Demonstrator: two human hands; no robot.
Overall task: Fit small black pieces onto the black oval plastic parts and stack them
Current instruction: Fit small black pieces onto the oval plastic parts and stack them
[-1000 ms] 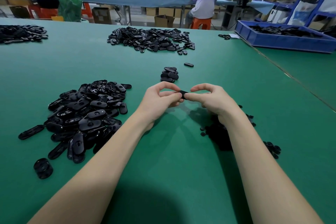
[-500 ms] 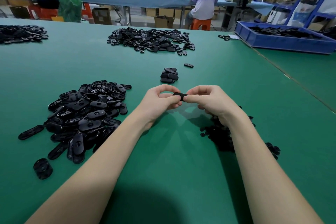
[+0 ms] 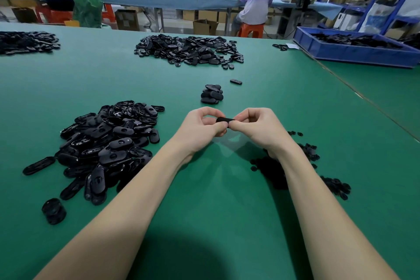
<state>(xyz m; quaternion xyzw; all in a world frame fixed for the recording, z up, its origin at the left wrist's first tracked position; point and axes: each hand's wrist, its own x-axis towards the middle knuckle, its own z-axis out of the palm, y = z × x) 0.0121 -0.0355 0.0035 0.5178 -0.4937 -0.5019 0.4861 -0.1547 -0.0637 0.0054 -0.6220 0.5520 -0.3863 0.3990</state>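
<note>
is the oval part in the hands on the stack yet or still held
Held: both the left hand and right hand pinch the oval part, apart from the stack.

On the counter [image 3: 227, 188], a heap of oval parts [image 3: 109, 143] lies left, small pieces [image 3: 272, 168] right, a short stack [image 3: 211, 94] behind both hands.
</note>
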